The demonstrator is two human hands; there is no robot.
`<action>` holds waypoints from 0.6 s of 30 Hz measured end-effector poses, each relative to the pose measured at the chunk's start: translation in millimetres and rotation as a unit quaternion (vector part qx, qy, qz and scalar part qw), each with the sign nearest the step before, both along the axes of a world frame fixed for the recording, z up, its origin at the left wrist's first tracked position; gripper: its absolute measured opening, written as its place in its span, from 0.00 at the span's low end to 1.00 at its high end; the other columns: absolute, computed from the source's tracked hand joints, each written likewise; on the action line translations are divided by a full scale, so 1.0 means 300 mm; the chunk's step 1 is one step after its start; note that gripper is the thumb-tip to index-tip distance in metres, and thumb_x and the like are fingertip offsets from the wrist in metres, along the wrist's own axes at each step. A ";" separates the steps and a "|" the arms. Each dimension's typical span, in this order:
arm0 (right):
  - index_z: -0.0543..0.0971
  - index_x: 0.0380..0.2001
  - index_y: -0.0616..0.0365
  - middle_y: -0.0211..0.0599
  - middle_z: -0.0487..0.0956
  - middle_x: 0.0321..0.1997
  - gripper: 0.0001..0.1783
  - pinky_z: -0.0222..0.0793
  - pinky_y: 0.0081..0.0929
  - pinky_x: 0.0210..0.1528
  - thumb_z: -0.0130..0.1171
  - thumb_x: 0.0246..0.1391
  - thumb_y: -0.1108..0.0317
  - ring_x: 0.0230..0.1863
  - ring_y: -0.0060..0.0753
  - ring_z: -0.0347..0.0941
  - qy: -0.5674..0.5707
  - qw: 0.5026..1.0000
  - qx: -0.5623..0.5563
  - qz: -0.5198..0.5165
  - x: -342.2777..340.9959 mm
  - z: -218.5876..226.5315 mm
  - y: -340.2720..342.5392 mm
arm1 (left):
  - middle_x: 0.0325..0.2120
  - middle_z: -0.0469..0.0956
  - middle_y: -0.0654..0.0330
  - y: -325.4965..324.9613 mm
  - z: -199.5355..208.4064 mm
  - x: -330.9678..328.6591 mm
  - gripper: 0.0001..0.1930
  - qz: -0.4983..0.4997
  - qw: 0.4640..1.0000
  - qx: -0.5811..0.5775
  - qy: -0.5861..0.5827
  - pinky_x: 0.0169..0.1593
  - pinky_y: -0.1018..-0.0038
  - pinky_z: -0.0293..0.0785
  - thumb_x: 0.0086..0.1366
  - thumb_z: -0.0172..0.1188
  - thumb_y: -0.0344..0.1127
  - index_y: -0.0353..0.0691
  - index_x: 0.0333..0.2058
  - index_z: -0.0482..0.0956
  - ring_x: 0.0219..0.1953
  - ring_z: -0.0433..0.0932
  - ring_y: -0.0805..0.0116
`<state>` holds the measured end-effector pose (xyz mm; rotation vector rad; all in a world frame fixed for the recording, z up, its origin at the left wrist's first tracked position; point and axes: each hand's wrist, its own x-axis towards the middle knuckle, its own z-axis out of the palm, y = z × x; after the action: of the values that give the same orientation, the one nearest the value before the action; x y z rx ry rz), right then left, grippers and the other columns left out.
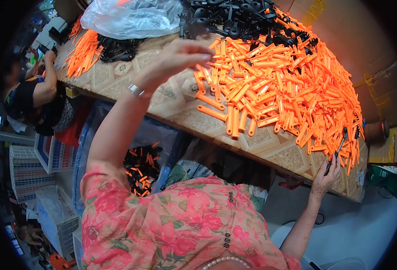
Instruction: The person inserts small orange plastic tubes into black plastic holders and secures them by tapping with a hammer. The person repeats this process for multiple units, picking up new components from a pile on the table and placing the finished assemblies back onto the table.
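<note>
My left hand (184, 56) is raised over the table at the near edge of a heap of black plastic parts (227, 18). Its fingers are drawn together, and a dark blur beside them hides what they hold, if anything. Lower right, my right hand (326, 177) is closed around a slim black rod-like tool (341, 145) that points up and away along the table edge. Between my hands spreads a big pile of orange plastic handles (270, 90), each with a hole at one end. The tool's tip lies over the pile's near right edge.
A clear plastic bag (133, 19) lies at the back, with more orange handles (85, 51) beyond. A lined bin (140, 168) of black and orange pieces stands below the table. White baskets (29, 173) are stacked left; another person (36, 96) sits far left. Cardboard (360, 49) walls the right.
</note>
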<state>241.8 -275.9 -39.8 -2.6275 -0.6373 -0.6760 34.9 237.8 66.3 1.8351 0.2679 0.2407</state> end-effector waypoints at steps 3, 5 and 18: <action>0.72 0.60 0.53 0.47 0.66 0.66 0.24 0.55 0.47 0.65 0.50 0.63 0.61 0.65 0.53 0.61 0.003 1.000 0.001 0.008 0.001 0.003 0.024 | 0.36 0.83 0.61 0.099 -0.064 0.264 0.19 0.141 0.969 0.202 0.036 0.42 0.76 0.75 0.62 0.64 0.43 0.35 0.46 0.82 0.38 0.80 0.74; 0.72 0.60 0.54 0.47 0.66 0.66 0.23 0.55 0.47 0.65 0.49 0.63 0.61 0.65 0.53 0.61 0.005 1.000 0.002 0.009 -0.006 0.008 0.028 | 0.39 0.83 0.49 0.136 -0.108 0.411 0.26 0.217 0.892 0.397 0.019 0.47 0.62 0.76 0.56 0.66 0.53 0.36 0.44 0.81 0.44 0.81 0.52; 0.72 0.60 0.57 0.50 0.64 0.67 0.24 0.55 0.47 0.65 0.50 0.61 0.64 0.66 0.54 0.60 0.002 1.000 0.006 0.019 -0.027 0.026 0.032 | 0.41 0.83 0.51 0.195 -0.206 0.585 0.35 0.295 0.884 0.360 0.042 0.47 0.69 0.77 0.51 0.73 0.51 0.34 0.52 0.76 0.44 0.82 0.61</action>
<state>233.8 -266.3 -32.1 -2.5995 -0.6772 -0.6610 210.3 296.4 4.4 2.4594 0.8989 0.7665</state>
